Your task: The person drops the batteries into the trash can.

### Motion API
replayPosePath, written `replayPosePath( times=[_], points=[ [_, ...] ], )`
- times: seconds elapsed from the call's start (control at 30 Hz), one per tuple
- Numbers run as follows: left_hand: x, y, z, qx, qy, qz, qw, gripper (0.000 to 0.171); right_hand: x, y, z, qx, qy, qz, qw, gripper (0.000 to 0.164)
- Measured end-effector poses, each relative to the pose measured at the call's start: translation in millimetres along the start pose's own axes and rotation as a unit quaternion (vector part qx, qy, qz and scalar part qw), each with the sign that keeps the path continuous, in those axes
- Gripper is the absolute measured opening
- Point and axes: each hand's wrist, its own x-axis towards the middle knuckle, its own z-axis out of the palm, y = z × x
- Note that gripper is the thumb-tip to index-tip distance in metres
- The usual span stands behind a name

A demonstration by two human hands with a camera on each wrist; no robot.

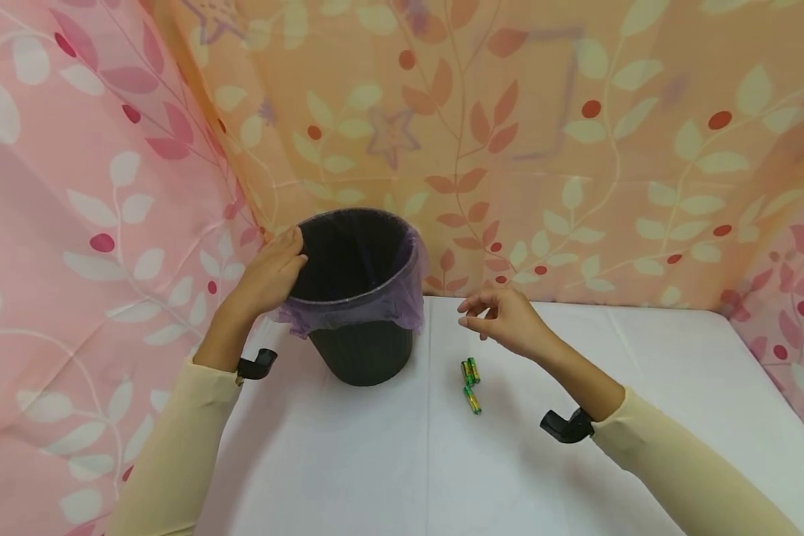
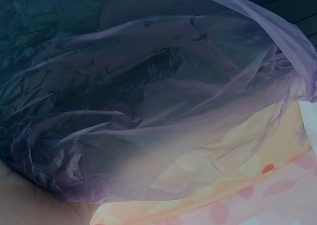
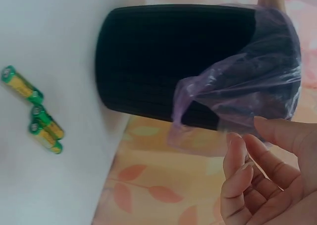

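A dark trash can [image 1: 364,350] stands on the white table, its mouth lined with a thin purple trash bag [image 1: 412,298] folded over the rim. My left hand [image 1: 271,269] grips the rim at the left side, with the bag between; some of its fingers are hidden. The left wrist view is filled by the crinkled bag [image 2: 148,96]. My right hand [image 1: 505,324] hovers over the table right of the can, fingers loosely bent and holding nothing. In the right wrist view, that hand [image 3: 272,175] is near the loose bag edge.
Three green and yellow batteries [image 1: 472,400] lie on the table [image 1: 348,461] below my right hand, two of them side by side. Behind the table hangs an orange leaf-patterned cloth [image 1: 543,186], with a pink one [image 1: 107,246] along the left.
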Motion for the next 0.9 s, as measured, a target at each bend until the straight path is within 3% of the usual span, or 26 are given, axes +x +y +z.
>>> replayPosePath(
  times=[0.2, 0.33, 0.67, 0.9],
  points=[
    [-0.2, -0.6, 0.3, 0.010, 0.012, 0.011, 0.9998, 0.054, -4, 14, 7, 0.001, 0.000, 0.005, 1.000, 0.013],
    [-0.1, -0.4, 1.4, 0.012, 0.013, 0.010, 0.9998, 0.053, -8, 22, 13, 0.003, -0.004, 0.030, 1.000, 0.015],
    [1.6, -0.2, 0.3, -0.012, -0.005, -0.013, 0.9998, 0.055, -13, 42, 26, -0.034, -0.006, 0.052, 0.998, 0.015],
    [1.6, -1.0, 1.9, -0.013, 0.001, -0.016, 0.9998, 0.055, -20, 54, 33, -0.046, -0.022, 0.073, 0.996, 0.007]
  ],
)
